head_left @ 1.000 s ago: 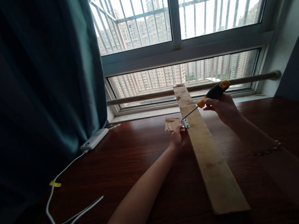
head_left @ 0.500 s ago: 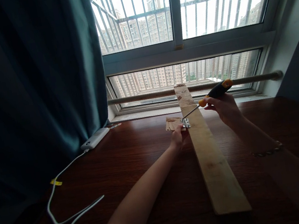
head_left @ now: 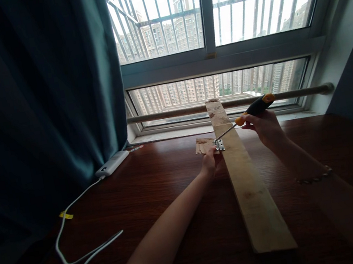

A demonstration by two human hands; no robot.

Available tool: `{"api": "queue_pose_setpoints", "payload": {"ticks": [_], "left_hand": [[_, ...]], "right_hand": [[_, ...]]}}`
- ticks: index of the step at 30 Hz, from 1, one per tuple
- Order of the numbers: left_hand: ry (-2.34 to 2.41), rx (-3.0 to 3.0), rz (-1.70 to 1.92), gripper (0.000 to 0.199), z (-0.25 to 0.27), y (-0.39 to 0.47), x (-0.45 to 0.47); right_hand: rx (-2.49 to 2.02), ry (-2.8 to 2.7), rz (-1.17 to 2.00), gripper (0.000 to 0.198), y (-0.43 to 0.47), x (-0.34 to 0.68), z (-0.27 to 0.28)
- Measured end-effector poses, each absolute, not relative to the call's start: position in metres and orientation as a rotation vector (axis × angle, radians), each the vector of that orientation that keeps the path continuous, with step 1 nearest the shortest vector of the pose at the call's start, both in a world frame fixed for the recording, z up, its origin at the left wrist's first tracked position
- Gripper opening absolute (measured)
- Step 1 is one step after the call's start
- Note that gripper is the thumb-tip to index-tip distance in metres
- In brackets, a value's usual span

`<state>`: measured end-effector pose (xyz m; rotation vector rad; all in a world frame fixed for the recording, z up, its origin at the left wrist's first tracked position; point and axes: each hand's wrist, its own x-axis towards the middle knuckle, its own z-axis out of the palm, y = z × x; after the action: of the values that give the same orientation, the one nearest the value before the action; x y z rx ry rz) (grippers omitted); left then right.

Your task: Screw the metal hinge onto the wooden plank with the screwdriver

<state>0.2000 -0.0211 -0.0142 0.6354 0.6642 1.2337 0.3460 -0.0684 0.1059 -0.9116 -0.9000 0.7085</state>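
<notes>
My right hand is closed around the lower part of a screwdriver with a black and yellow handle. Its shaft slants down to the left, and the tip meets the left leaf of a small metal hinge. That hinge bridges a long pale wooden board and a short wood piece on the board's left. With fingers closed at the hinge's near left edge, my left hand grips the short wood piece; its fingertips are partly hidden. Any screw under the tip is too small to make out.
The long board lies lengthwise on a dark reddish wooden tabletop, its far end near a horizontal rail by the window. On the left are a white power strip-like device, its white cable and a dark teal curtain.
</notes>
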Motion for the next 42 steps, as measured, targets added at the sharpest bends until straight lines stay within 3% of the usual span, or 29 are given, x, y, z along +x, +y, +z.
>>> {"api": "queue_pose_setpoints", "payload": {"ticks": [14,24,33,42], "left_hand": [[0.684,0.660,1.244,0.012,-0.017,-0.020,0.200],[0.718,0.689,1.263,0.015,-0.016,-0.018,0.200],[0.695,0.699,1.266,0.016,-0.016,-0.018,0.200],[0.694,0.691,1.266,0.015,-0.013,-0.022,0.200]], "right_hand": [[-0.948,-0.903,0.704,0.018,-0.066,0.349,0.103],[-0.990,-1.166,0.438,0.026,-0.069,0.347,0.101],[-0.888,-1.228,0.637,0.018,-0.078,0.344,0.112],[-0.936,-1.144,0.527,0.052,-0.075,0.341,0.108]]}}
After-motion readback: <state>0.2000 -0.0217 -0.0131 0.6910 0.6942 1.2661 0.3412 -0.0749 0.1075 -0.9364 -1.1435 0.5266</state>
